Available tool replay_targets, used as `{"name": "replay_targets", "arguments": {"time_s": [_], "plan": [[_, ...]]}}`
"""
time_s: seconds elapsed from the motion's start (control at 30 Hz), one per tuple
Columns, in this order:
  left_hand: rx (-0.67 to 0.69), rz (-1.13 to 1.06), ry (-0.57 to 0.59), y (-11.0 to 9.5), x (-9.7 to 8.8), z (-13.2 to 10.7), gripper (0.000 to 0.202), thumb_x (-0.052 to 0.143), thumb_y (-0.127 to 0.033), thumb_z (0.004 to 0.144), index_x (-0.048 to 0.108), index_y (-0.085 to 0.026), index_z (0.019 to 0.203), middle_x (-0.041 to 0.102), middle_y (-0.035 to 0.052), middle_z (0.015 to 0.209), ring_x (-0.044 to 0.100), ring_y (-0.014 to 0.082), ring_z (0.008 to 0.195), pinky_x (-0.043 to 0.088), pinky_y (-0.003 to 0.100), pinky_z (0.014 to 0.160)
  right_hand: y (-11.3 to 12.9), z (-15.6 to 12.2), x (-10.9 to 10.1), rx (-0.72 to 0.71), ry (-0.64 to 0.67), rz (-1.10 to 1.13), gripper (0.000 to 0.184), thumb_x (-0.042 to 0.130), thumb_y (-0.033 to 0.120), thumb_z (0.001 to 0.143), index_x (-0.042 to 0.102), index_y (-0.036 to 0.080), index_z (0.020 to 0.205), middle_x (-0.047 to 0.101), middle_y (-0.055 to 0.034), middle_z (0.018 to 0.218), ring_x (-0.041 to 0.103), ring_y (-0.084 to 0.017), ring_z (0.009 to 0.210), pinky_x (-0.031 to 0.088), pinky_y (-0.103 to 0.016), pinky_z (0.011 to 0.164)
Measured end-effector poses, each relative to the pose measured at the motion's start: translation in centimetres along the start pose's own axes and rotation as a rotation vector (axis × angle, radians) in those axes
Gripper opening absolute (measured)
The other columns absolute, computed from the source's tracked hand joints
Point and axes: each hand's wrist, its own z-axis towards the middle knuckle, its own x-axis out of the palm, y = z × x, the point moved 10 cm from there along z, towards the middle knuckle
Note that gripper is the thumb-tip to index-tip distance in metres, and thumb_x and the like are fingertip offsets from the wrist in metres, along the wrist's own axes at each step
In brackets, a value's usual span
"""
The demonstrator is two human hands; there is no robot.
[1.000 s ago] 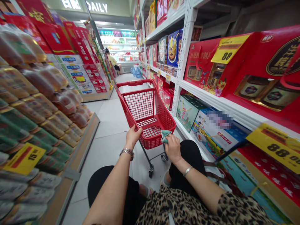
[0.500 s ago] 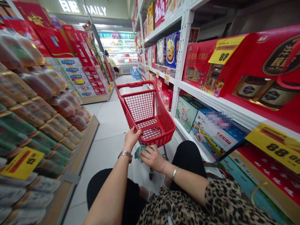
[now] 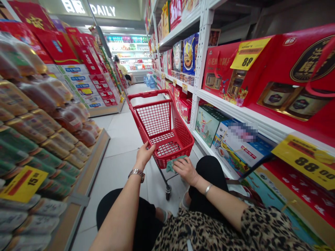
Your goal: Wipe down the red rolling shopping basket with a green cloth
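Observation:
A red shopping cart (image 3: 159, 120) stands in the aisle in front of me, its basket empty. My left hand (image 3: 144, 154), with a watch on the wrist, grips the near left corner of the basket's rim. My right hand (image 3: 186, 169), a bangle on its wrist, presses a green cloth (image 3: 173, 163) flat against the outside of the basket's near wall. I am crouched low, my knees in black trousers below the hands.
Shelves of packaged snacks (image 3: 39, 115) with a yellow price tag (image 3: 23, 183) line the left. White shelving (image 3: 225, 108) with red gift boxes and price tags runs along the right. A person (image 3: 123, 69) crouches far down the aisle.
My right hand with the cloth went from the basket's right front corner down to the left under the rim, then back right along the front wall. The left hand kept its hold.

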Motion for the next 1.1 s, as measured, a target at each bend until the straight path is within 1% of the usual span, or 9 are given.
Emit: {"name": "replay_targets", "arguments": {"time_s": [0.2, 0.33, 0.4, 0.47, 0.53, 0.6, 0.83, 0.93, 1.1], "plan": [[0.019, -0.008, -0.010, 0.2, -0.3, 0.3, 0.040, 0.065, -0.037, 0.084, 0.075, -0.020, 0.118, 0.079, 0.0079, 0.117, 0.072, 0.0266, 0.111, 0.052, 0.037, 0.104, -6.7, -3.4, -1.0, 0.206, 0.017, -0.063, 0.029, 0.051, 0.005, 0.096, 0.072, 0.021, 0.108, 0.073, -0.0083, 0.112, 0.057, -0.021, 0.108, 0.036, -0.036, 0.095], [0.013, -0.019, -0.011, 0.5, -0.5, 0.2, 0.039, 0.065, -0.037, 0.084, 0.076, -0.021, 0.118, 0.079, 0.0064, 0.116, 0.073, 0.0263, 0.108, 0.052, 0.037, 0.102, -11.8, -5.4, -1.8, 0.463, 0.080, -0.166, 0.034, 0.049, 0.001, 0.091, 0.072, 0.019, 0.109, 0.071, -0.0107, 0.110, 0.056, -0.023, 0.103, 0.036, -0.036, 0.092], [0.005, -0.024, -0.013, 0.6, -0.6, 0.2, 0.041, 0.064, -0.038, 0.084, 0.075, -0.022, 0.120, 0.079, 0.0066, 0.116, 0.072, 0.0267, 0.108, 0.053, 0.037, 0.102, -13.5, -6.0, -1.8, 0.584, 0.119, -0.209, 0.034, 0.049, 0.000, 0.089, 0.072, 0.018, 0.108, 0.071, -0.0115, 0.109, 0.056, -0.024, 0.100, 0.036, -0.035, 0.088], [-0.004, -0.027, -0.014, 0.7, -0.6, 0.1, 0.044, 0.064, -0.038, 0.084, 0.074, -0.021, 0.124, 0.079, 0.0073, 0.117, 0.072, 0.0277, 0.110, 0.052, 0.038, 0.102, -14.1, -6.1, -1.1, 0.665, 0.189, -0.229, 0.032, 0.050, 0.000, 0.088, 0.071, 0.018, 0.104, 0.070, -0.0113, 0.105, 0.055, -0.024, 0.097, 0.035, -0.035, 0.084], [-0.009, -0.032, -0.011, 0.8, -0.6, 0.1, 0.045, 0.064, -0.038, 0.084, 0.074, -0.021, 0.124, 0.078, 0.0078, 0.119, 0.071, 0.0285, 0.112, 0.051, 0.039, 0.104, -13.9, -6.0, 0.2, 0.712, 0.274, -0.228, 0.029, 0.051, 0.000, 0.087, 0.071, 0.019, 0.098, 0.069, -0.0104, 0.102, 0.054, -0.024, 0.094, 0.034, -0.034, 0.082], [-0.008, -0.038, -0.007, 0.8, -0.6, 0.1, 0.044, 0.064, -0.038, 0.084, 0.074, -0.021, 0.123, 0.078, 0.0077, 0.120, 0.071, 0.0288, 0.113, 0.051, 0.040, 0.105, -12.9, -5.7, 1.4, 0.732, 0.331, -0.219, 0.028, 0.051, 0.000, 0.086, 0.070, 0.019, 0.094, 0.068, -0.0095, 0.098, 0.054, -0.023, 0.091, 0.033, -0.033, 0.081], [-0.006, -0.084, -0.016, 1.5, -1.3, 0.1, 0.045, 0.066, -0.038, 0.083, 0.074, -0.021, 0.123, 0.077, 0.0074, 0.124, 0.070, 0.0281, 0.117, 0.050, 0.039, 0.107, -8.3, -5.3, 3.1, 0.765, 0.354, -0.129, 0.026, 0.053, -0.002, 0.084, 0.068, 0.017, 0.093, 0.066, -0.0091, 0.096, 0.054, -0.023, 0.090, 0.035, -0.033, 0.081], [-0.001, -0.111, -0.021, 1.8, -1.7, 0.1, 0.044, 0.066, -0.037, 0.082, 0.075, -0.020, 0.122, 0.077, 0.0074, 0.125, 0.070, 0.0273, 0.118, 0.049, 0.038, 0.108, -5.9, -4.5, 3.5, 0.696, 0.320, -0.082, 0.024, 0.055, -0.001, 0.083, 0.067, 0.018, 0.091, 0.064, -0.0089, 0.094, 0.052, -0.023, 0.087, 0.036, -0.034, 0.080], [0.009, -0.139, -0.026, 2.2, -2.2, -0.1, 0.043, 0.065, -0.036, 0.082, 0.075, -0.021, 0.122, 0.076, 0.0061, 0.125, 0.069, 0.0260, 0.121, 0.048, 0.036, 0.110, -0.8, -2.6, 4.2, 0.486, 0.234, -0.003, 0.018, 0.058, 0.002, 0.084, 0.065, 0.018, 0.086, 0.061, -0.0079, 0.089, 0.049, -0.023, 0.084, 0.037, -0.035, 0.077]]}}
